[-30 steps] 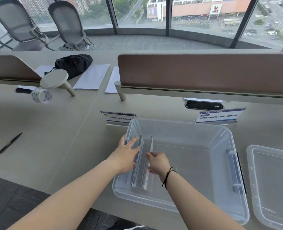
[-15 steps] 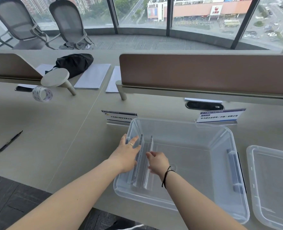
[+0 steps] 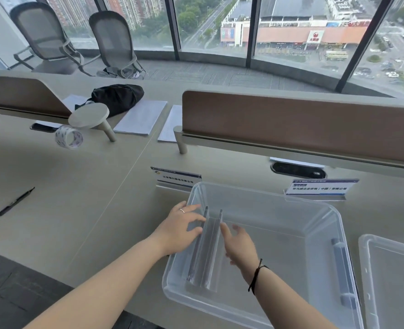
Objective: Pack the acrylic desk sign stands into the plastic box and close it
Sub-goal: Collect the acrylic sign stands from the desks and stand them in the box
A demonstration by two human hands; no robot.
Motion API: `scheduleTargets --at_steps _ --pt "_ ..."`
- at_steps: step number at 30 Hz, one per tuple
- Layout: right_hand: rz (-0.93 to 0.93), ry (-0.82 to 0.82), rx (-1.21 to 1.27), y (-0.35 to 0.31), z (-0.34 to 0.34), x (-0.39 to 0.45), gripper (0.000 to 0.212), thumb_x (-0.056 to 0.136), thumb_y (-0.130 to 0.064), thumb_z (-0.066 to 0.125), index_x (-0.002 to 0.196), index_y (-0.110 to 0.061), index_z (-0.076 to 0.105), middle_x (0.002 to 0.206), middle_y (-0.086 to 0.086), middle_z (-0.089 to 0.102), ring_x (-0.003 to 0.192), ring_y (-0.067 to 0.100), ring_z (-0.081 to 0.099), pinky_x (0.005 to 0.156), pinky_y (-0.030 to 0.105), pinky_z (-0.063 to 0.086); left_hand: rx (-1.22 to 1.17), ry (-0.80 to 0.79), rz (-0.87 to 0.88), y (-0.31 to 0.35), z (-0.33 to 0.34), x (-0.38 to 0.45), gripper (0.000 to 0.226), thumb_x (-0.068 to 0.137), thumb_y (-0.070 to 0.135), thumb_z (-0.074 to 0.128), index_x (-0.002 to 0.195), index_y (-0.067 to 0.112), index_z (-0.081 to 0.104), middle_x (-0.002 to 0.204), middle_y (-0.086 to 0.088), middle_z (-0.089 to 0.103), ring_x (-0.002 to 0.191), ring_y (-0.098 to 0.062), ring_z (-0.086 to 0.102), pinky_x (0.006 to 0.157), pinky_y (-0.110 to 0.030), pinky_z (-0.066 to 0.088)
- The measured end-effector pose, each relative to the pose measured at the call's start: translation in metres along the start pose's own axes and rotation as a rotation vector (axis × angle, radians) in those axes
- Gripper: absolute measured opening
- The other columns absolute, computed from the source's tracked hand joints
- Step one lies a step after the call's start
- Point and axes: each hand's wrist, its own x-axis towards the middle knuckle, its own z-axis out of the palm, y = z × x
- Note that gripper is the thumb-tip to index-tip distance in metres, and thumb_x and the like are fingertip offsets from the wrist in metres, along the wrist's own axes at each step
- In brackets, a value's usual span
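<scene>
Sign stands: 2 set upright at box left end, flanked by open left hand, right hand.
Judged stiff, light, slippery, scratch-prone; best gripped by the top edges.

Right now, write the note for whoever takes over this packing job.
Left hand: open, flat against the packed stands from the left.
Right hand: open, just right of them; contact unclear.
Done: stands set on edge at the box's left end.
Left: two sign stands on the desk behind the box, one left, one right. Pack both, then fit the lid, lying to the right.
</scene>
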Motion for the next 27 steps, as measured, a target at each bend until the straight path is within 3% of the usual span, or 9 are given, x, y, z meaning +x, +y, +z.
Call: scheduleTargets --at_steps 4,6,9,12,15,21,23,27 --pt "-0.157 0.078 -0.045 -0.044 -0.014 0.006 0.041 0.086 -0.051 0.056 0.108 -0.018 0.066 0.092 0.001 0.073 0.085 0.021 0.071 0.081 0.044 0.059 -0.132 0.234 -0.004 -0.021 -0.031 0.012 0.019 0.096 0.024 0.059 0.109 0.026 0.073 0.119 0.014 0.068 0.116 -0.004 0.057 0.104 -0.030 0.045" --pt "-0.257 0.070 -0.088 -0.077 -0.016 0.007 0.024 0.090 -0.040 0.057 0.091 -0.020 0.069 0.078 -0.002 0.073 0.075 0.018 0.071 0.077 0.042 0.059 -0.146 0.310 -0.049 -0.031 -0.052 0.027 0.017 0.095 0.023 0.060 0.105 0.024 0.074 0.106 0.013 0.071 0.100 -0.006 0.062 0.092 -0.029 0.050" --pt "-0.421 0.077 -0.155 -0.127 -0.011 0.009 0.018 0.092 -0.032 0.057 0.079 -0.024 0.067 0.070 -0.003 0.073 0.068 0.015 0.069 0.071 0.037 0.059 -0.156 0.329 -0.107 -0.051 -0.085 0.057 0.015 0.095 0.023 0.060 0.103 0.022 0.073 0.099 0.011 0.071 0.089 -0.008 0.062 0.081 -0.027 0.049" --pt "-0.520 0.118 -0.290 -0.168 0.001 0.023 0.019 0.093 -0.031 0.056 0.092 -0.020 0.071 0.080 -0.004 0.073 0.076 0.013 0.067 0.074 0.033 0.057 -0.138 0.305 -0.116 -0.078 -0.113 0.091 0.016 0.094 0.023 0.059 0.104 0.023 0.072 0.101 0.007 0.072 0.092 -0.011 0.064 0.087 -0.032 0.051" --pt "-0.550 0.132 -0.415 -0.194 0.017 0.050 0.021 0.093 -0.031 0.056 0.104 -0.019 0.070 0.095 -0.005 0.073 0.089 0.013 0.066 0.082 0.034 0.056 -0.079 0.228 -0.110 -0.097 -0.129 0.118 0.024 0.094 0.023 0.057 0.117 0.022 0.067 0.119 0.003 0.066 0.102 -0.015 0.062 0.089 -0.030 0.047" --pt "-0.445 0.048 -0.797 -0.213 0.057 0.117 0.040 0.095 -0.034 0.053 0.133 -0.022 0.054 0.128 0.001 0.063 0.120 0.024 0.054 0.098 0.037 0.047 0.124 0.064 -0.100 -0.144 -0.126 0.159 0.036 0.099 0.027 0.051 0.135 0.029 0.053 0.138 0.002 0.052 0.118 -0.020 0.053 0.095 -0.032 0.040" --pt "-0.373 -0.006 -0.912 -0.211 0.068 0.134 0.044 0.095 -0.037 0.053 0.136 -0.022 0.051 0.130 0.005 0.061 0.121 0.027 0.054 0.098 0.039 0.047 0.220 0.048 -0.067 -0.160 -0.118 0.167 0.036 0.098 0.028 0.051 0.134 0.028 0.054 0.136 0.002 0.057 0.122 -0.023 0.053 0.095 -0.034 0.043" --pt "-0.330 -0.055 -1.117 -0.205 0.089 0.159 0.035 0.097 -0.039 0.048 0.123 -0.018 0.057 0.117 0.010 0.064 0.108 0.033 0.060 0.083 0.038 0.050 0.337 0.084 0.037 -0.183 -0.103 0.180 0.022 0.096 0.024 0.050 0.113 0.021 0.063 0.108 -0.002 0.067 0.103 -0.029 0.059 0.075 -0.035 0.049"
